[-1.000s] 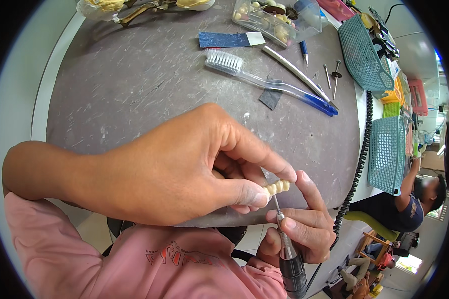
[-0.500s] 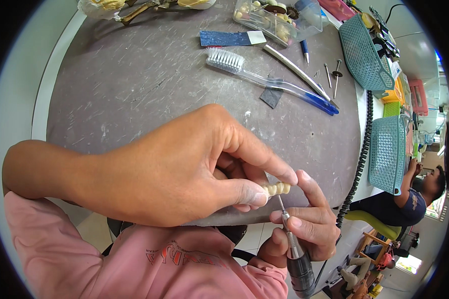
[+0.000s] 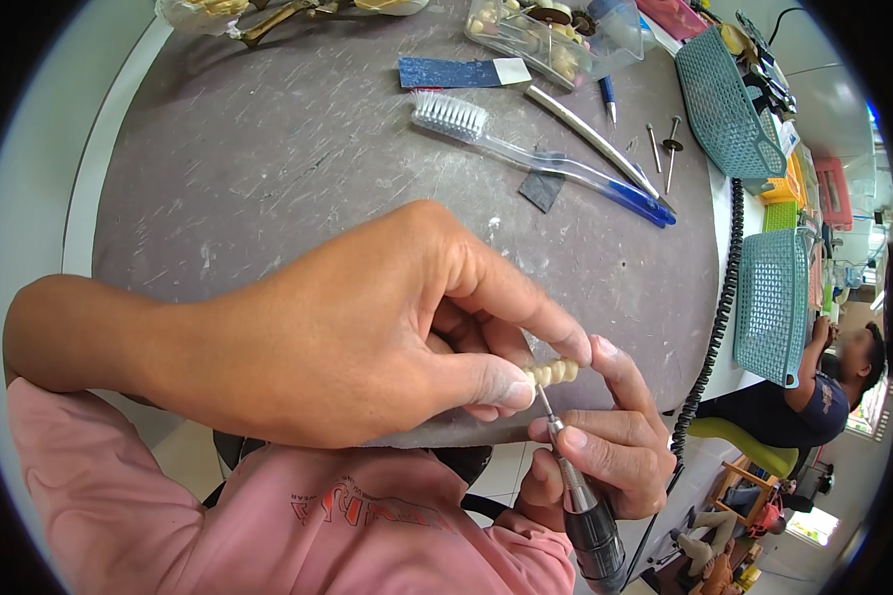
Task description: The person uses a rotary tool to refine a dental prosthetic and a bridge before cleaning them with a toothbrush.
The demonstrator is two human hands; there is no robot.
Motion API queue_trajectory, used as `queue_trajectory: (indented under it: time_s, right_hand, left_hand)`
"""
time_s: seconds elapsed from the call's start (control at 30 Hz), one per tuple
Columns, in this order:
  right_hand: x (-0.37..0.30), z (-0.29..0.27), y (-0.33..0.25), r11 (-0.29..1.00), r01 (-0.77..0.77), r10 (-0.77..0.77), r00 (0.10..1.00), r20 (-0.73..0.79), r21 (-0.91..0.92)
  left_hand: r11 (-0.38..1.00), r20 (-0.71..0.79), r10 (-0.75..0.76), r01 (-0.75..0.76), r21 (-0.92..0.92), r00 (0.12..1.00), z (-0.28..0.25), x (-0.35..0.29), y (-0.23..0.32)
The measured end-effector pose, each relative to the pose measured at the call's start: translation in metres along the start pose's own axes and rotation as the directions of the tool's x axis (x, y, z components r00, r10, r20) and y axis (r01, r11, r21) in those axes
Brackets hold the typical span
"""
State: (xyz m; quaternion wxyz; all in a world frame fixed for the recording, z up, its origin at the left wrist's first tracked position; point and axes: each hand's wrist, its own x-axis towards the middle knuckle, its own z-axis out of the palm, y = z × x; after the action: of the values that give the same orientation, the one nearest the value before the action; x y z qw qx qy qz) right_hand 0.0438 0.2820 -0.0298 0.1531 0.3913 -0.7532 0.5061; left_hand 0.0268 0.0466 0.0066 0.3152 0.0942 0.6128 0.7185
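Observation:
A cream-coloured dental bridge [image 3: 556,373], a short row of tooth shapes, is pinched between the thumb and forefinger of my left hand [image 3: 357,337]. White dust coats those fingertips. In my right hand [image 3: 620,446] is a rotary handpiece [image 3: 595,535] with a black body and a metal nose, held like a pen. Its thin bur [image 3: 545,400] points up at the underside of the bridge near my left thumb; whether it touches cannot be told. My right forefinger reaches up beside the bridge's right end, close to my left fingertip.
On the scratched grey tabletop [image 3: 268,198] lie a toothbrush [image 3: 536,159], a metal knife-like tool [image 3: 595,137], blue abrasive strip [image 3: 451,72] and small burs. A clear box [image 3: 541,45] holds tooth pieces. Teal baskets [image 3: 772,297] and a coiled cord [image 3: 716,327] line the right; a co-worker [image 3: 814,387] sits beyond.
The handpiece has tilted, its bur shifting slightly left and up along the bridge toward my left thumb. Both hands keep their grips, and my left hand has hardly moved.

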Motion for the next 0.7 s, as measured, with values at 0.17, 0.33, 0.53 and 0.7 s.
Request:
queue_trajectory:
  time_s: [0.17, 0.33, 0.53, 0.7]
  right_hand:
    - [-0.002, 0.0, 0.003, 1.0, 0.013, -0.013, 1.0, 0.002, 0.004]
    - [0.001, -0.007, 0.001, 0.999, 0.0, 0.0, 1.0, 0.009, 0.05]
    - [0.001, -0.006, 0.002, 1.0, 0.015, -0.015, 0.998, 0.067, -0.001]
    - [-0.001, -0.001, 0.0, 1.0, 0.01, -0.009, 1.0, 0.013, -0.026]
  left_hand:
    - [1.0, -0.001, 0.008, -0.008, 0.006, 1.0, -0.001, 0.0, -0.001]
    - [1.0, 0.016, 0.015, -0.015, 0.009, 1.0, 0.0, 0.001, 0.0]
    - [1.0, 0.028, -0.021, 0.021, 0.0, 0.999, -0.001, 0.0, 0.001]
    - [0.999, 0.051, -0.027, 0.026, 0.024, 0.998, -0.003, 0.001, 0.004]
